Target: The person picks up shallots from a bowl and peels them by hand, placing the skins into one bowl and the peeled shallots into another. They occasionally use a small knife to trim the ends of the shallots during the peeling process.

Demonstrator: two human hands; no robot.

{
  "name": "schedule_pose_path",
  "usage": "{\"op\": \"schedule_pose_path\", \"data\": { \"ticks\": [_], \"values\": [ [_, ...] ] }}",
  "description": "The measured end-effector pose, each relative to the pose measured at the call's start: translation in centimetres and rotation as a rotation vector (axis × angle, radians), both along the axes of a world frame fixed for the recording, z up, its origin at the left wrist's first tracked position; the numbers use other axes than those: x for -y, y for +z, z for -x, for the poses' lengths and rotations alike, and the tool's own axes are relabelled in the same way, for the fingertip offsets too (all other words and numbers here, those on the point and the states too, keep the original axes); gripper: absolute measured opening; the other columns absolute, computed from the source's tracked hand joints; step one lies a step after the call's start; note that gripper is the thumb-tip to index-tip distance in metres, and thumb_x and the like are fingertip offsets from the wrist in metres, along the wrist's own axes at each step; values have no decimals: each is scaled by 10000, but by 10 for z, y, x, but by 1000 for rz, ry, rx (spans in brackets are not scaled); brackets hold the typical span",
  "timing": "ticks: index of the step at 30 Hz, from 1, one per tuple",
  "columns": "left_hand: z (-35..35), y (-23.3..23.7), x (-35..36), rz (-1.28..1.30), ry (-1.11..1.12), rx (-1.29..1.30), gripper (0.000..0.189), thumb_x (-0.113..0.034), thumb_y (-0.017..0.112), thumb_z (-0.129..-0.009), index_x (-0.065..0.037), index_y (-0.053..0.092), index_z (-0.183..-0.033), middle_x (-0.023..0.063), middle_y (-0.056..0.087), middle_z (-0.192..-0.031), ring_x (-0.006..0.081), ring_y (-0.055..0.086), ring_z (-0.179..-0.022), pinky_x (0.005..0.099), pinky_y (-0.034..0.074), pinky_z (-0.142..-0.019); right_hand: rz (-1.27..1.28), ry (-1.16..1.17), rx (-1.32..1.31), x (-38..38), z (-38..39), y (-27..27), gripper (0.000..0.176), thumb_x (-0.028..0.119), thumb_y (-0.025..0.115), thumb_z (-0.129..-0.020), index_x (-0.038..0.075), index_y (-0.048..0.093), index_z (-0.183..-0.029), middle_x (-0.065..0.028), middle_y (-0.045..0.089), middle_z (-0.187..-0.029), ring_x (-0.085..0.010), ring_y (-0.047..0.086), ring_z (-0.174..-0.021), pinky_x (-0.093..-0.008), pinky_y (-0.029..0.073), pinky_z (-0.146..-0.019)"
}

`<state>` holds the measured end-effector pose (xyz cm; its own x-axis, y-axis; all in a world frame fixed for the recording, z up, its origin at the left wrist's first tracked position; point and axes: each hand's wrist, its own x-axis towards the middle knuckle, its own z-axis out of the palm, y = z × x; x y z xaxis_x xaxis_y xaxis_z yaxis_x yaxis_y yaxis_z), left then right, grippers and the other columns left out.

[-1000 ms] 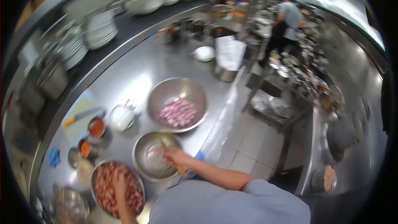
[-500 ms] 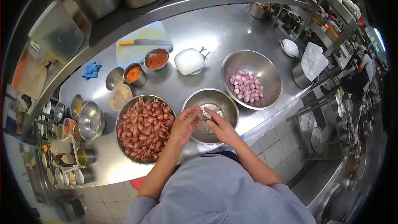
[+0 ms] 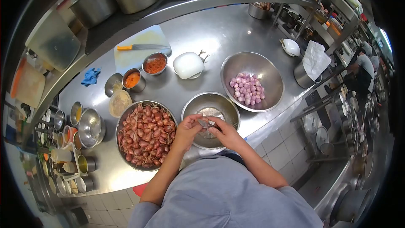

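Stainless steel covers the desk [image 3: 190,29], and 3 bowls sit close to the person on it. On the left, a wide bowl [image 3: 145,169] is heaped with red-skinned shallots [image 3: 147,131], many with stringy ends on. Beyond and to the right, a large bowl [image 3: 270,76] holds a much smaller pile of pale purple, peeled shallots [image 3: 247,88]. Judging by the 2 piles, a modest share is skinned, while the greater part has its skin on.

Both hands meet over the near side of the middle bowl [image 3: 230,114], which has pale bits and a wet-looking shine at the bottom. The left hand [image 3: 185,135] pinches a small greyish item [image 3: 203,123] between its fingertips; whether it is a blade or a piece of food, I cannot tell. The right hand [image 3: 230,136] has its fingers bent in just beside it, and what they grip, if anything, is hidden.

Farther back, a yellow-handled knife [image 3: 147,47] lies across a cutting board [image 3: 141,36]. Nearer are 2 metal cups with orange [image 3: 132,79] and reddish [image 3: 155,63] contents, and a crumpled blue cloth [image 3: 90,77] lies to their left.
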<state>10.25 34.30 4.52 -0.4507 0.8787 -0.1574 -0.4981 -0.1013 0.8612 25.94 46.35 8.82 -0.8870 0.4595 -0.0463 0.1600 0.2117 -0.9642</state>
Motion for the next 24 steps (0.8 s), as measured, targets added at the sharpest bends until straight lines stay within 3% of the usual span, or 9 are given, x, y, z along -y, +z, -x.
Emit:
{"op": "schedule_pose_path", "data": {
  "ticks": [2, 3, 6, 8, 12, 17, 18, 20, 24],
  "values": [
    [-1, 0, 0, 10, -1, -30, 314, -2, 585, -952, -21, 549, -1264, 94, 667, -1119, 168, 642, -988, 328, 532, -856, 42, 25, 104, -1, -1, 3, 449, 181, 582, -992, 82, 470, -1415, -146, 660, -1182, -213, 657, -1030, -347, 502, -907],
    [-2, 1, 0, 1, 4, -36, 312, 0, 591, -950, -14, 548, -1259, 98, 672, -1103, 164, 645, -974, 326, 536, -857, 44, 22, 103, 0, -2, 2, 449, 181, 582, -992, 82, 470, -1415, -146, 660, -1182, -213, 657, -1030, -347, 502, -907],
    [-6, 3, -2, -18, 18, -55, 312, 7, 606, -943, 0, 547, -1250, 102, 678, -1087, 155, 649, -962, 319, 543, -863, 111, -12, 19, 4, 0, -5, 405, 171, 568, -1005, 74, 477, -1387, -125, 669, -1143, -201, 650, -1019, -345, 498, -907],
    [-9, 4, -4, -29, 26, -67, 314, 11, 616, -939, 7, 546, -1245, 102, 680, -1086, 150, 650, -964, 313, 546, -868, 162, -75, -109, 6, 2, -10, 344, 99, 559, -1002, 49, 504, -1339, 21, 490, -866, -71, 480, -815, -238, 427, -770],
    [-15, 1, -5, 5, 8, -256, 309, 18, 636, -931, 8, 549, -1227, 91, 670, -1082, 146, 647, -989, 305, 542, -897, 239, -111, -89, 7, 4, -10, 244, 97, 549, -1012, 37, 528, -1248, 22, 500, -872, -71, 485, -836, -233, 423, -799],
    [-23, 0, -11, -74, 3, -333, 292, 15, 629, -935, -8, 553, -1216, 79, 657, -1087, 162, 648, -1018, 303, 537, -909, 328, -243, -117, 4, 5, -24, 107, 187, 488, -1058, 88, 505, -1093, 19, 510, -830, -49, 454, -665, -203, 391, -562],
    [-20, 2, -13, -44, 10, -155, 296, 12, 615, -940, -19, 552, -1228, 84, 651, -1122, 171, 646, -1033, 305, 536, -906, 326, -245, -118, 5, 4, -19, 107, 187, 488, -1058, 88, 505, -1093, 19, 510, -830, -49, 454, -665, -203, 391, -562],
    [-15, 5, -14, -15, 18, 23, 300, 9, 602, -946, -29, 551, -1239, 90, 644, -1158, 180, 644, -1048, 307, 536, -903, 766, -280, -85, 7, 3, -9, 131, 244, 458, -1071, 118, 491, -1087, 14, 496, -797, -49, 413, -589, -195, 316, -460],
    [-7, -4, -11, -4, -26, 272, 321, -43, 595, -954, -55, 545, -1270, 106, 616, -1256, 201, 642, -1042, 313, 537, -886, 911, -228, -84, 10, 2, -10, 149, 274, 454, -1073, 129, 485, -1058, 12, 488, -786, -57, 428, -594, -199, 322, -456]
  ]
}}
